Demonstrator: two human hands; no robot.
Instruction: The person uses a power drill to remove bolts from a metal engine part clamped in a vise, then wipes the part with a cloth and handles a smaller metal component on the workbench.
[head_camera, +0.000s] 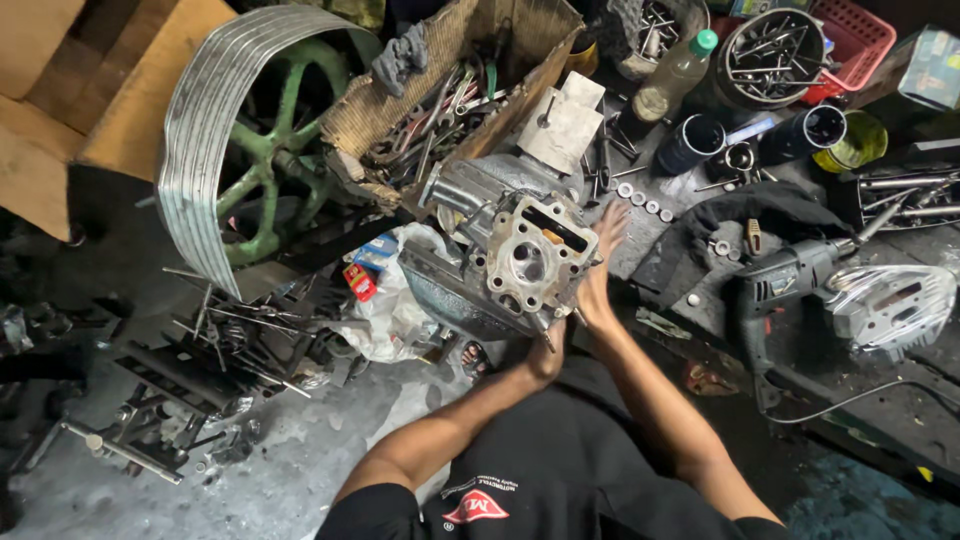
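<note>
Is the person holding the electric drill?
No. The drill lies untouched to the right, while both the left hand and right hand grip the metal engine part.

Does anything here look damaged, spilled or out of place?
Yes. The cardboard box of wrenches is torn and frayed along its edges, and small washers lie scattered loose on the floor beside the engine part held by both hands.
</note>
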